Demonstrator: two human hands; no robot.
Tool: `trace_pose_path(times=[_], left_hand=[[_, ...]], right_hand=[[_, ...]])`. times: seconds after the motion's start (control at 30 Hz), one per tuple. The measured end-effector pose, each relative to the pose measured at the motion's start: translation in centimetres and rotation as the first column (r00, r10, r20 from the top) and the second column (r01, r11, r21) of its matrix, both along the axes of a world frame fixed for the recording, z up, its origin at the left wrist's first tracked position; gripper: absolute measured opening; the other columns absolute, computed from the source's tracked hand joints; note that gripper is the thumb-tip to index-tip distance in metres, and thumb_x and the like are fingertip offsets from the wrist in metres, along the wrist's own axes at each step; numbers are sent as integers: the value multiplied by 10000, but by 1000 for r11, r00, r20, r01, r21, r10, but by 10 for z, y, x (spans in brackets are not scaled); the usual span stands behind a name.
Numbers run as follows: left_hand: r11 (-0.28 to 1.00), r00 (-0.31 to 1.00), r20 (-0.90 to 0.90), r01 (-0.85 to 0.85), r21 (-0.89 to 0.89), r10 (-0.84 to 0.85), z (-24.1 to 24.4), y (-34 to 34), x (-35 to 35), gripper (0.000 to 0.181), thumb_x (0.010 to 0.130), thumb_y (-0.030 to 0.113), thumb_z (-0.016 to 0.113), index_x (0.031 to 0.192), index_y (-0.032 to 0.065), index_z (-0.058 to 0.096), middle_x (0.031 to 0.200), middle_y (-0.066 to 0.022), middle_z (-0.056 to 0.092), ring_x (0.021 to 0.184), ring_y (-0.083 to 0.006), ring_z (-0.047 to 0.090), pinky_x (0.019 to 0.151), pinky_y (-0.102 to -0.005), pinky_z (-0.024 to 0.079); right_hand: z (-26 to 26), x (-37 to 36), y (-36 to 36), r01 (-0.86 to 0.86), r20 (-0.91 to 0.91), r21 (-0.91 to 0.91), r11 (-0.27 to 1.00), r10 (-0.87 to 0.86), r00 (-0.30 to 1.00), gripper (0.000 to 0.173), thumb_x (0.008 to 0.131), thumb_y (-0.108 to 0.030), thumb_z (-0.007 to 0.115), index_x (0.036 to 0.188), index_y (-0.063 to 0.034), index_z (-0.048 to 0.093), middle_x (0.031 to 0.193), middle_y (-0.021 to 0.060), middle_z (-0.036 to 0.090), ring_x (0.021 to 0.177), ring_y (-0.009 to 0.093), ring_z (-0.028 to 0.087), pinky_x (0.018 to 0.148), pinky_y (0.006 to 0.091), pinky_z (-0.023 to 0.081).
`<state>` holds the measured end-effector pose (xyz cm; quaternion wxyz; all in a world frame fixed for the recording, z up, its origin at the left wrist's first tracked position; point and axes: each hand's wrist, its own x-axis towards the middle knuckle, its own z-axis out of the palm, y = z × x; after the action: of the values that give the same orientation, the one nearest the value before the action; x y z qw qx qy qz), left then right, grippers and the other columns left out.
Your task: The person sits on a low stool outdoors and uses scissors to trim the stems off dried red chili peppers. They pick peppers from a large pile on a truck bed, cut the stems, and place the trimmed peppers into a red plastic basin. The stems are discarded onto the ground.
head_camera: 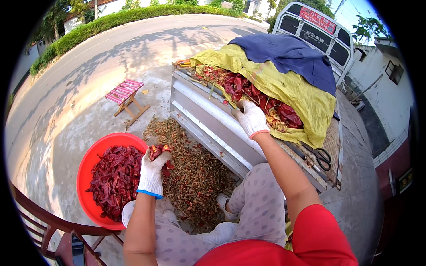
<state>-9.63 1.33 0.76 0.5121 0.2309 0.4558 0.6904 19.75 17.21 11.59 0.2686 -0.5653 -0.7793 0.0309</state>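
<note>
My left hand (153, 171), in a white knit glove with a blue cuff, is closed around several dried red chili peppers (156, 151) at the right rim of a red plastic basin (84, 166). Dark red dried chilies (114, 181) fill much of the basin. My right hand (250, 117), gloved with a pink cuff, is at the near edge of a chili pile (239, 84) on the truck bed; its fingertips are partly hidden, so whether it grips anything is unclear. A yellow woven sack (289, 96) and a dark blue cloth (286, 53) partly cover that pile.
Cut stems and chili bits (196, 173) lie heaped on the ground between my feet. Black-handled scissors (321, 158) rest on the truck bed's edge (213, 116). A folding stool (124, 91) with a striped seat stands beyond the basin. A dark red slatted frame (43, 222) is at lower left.
</note>
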Motion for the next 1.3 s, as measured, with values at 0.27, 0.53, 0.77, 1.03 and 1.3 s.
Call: trace_pose_path(times=[0.27,0.53,0.77,1.03,1.3], left_hand=[[698,182,-983,-700,-152,-33,-61,-30,-151,939,665,233,846,1459,43,380,1395,-255,509,1255,-394,535,1031,-443,463],[808,96,-992,-577,-122,-82,-52,-34,-110,945,667,247,835,1462,62,361,1482,-257,408,1348,-403,436,1063,-459,447],[999,369,-929,-39,21,34,-35,-13,12,1015,662,201,884,1488,24,322,1412,-200,526,1245,-313,568,1019,-368,478],[923,640,-709,384,-39,-296,-3,-22,95,669,764,265,817,1298,-14,527,1113,-151,687,1067,-289,660,932,-354,506],[830,816,-165,556,-40,-554,13,-30,85,103,919,96,608,1011,48,605,819,3,613,720,-82,575,604,-253,492]], right_hand=[[1,4,70,144,372,-4,990,-132,919,310,919,-301,548,1009,-52,709,1034,212,703,1004,382,674,879,484,532],[41,35,53,188,18,37,981,-189,982,408,908,-345,529,1071,-10,694,1083,269,676,1057,417,631,946,467,476],[48,21,-38,-264,-582,-516,815,-107,806,234,882,-218,602,910,-4,691,767,125,662,669,215,624,600,326,493],[-12,-35,-123,-508,-619,-704,495,-78,781,175,878,-167,616,878,-2,674,737,54,625,566,125,561,501,272,447],[-23,-34,-129,-639,-497,-284,715,460,736,336,891,-169,625,1195,-27,627,1044,114,666,924,223,647,774,348,522]])
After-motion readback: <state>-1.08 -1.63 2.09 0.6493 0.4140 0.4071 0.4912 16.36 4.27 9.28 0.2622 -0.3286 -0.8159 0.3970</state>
